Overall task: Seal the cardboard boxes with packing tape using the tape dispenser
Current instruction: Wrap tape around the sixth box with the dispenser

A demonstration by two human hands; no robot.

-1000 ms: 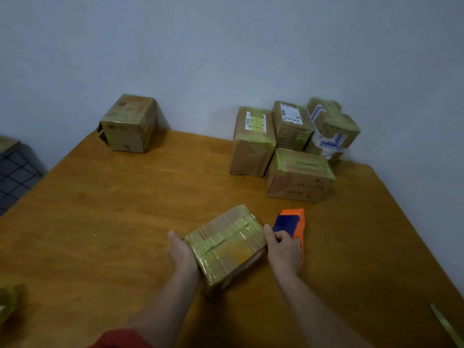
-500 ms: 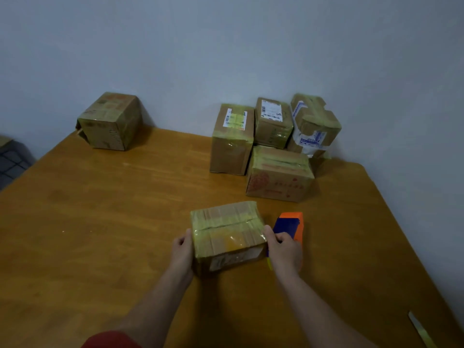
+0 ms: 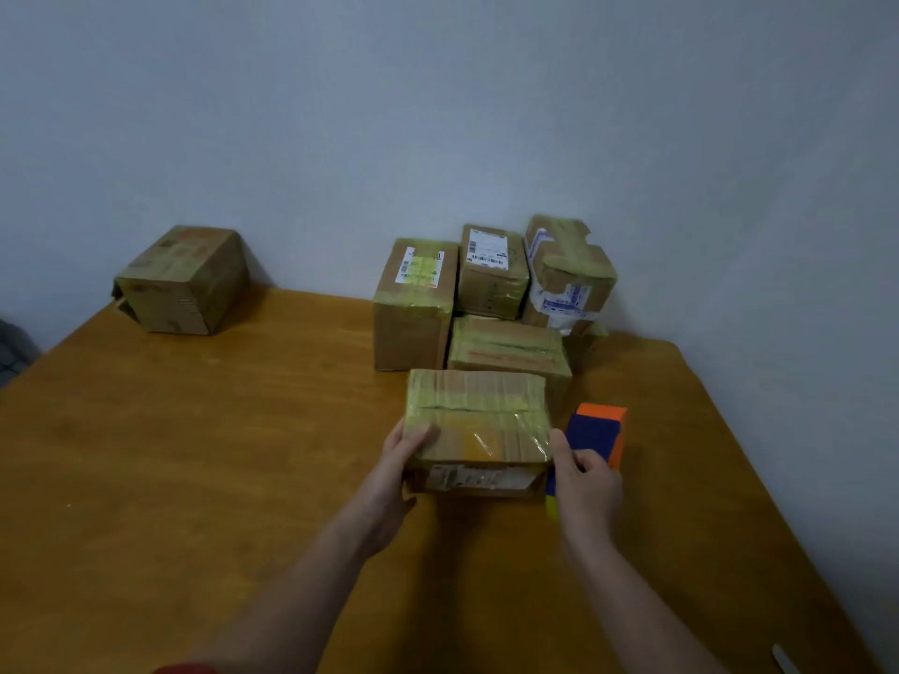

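Dim, flat light fills the room, cool and greyish on the wall (image 3: pixel 438 114). Soft shadows sit behind the far boxes (image 3: pixel 413 323) and beneath the nearest box (image 3: pixel 479 406), whose tape throws a small glare. The counter (image 3: pixel 194 454) edges bow under the wide lens, the corners darken, and detail is soft throughout. Only the tape dispenser (image 3: pixel 601 423) keeps vivid colour.

Wooden table (image 3: pixel 194 479) (plain grey wall (image 3: pixel 438 114))

left hand (image 3: pixel 396 462) grips taped box (image 3: pixel 479 420), right hand (image 3: pixel 586 484) touching
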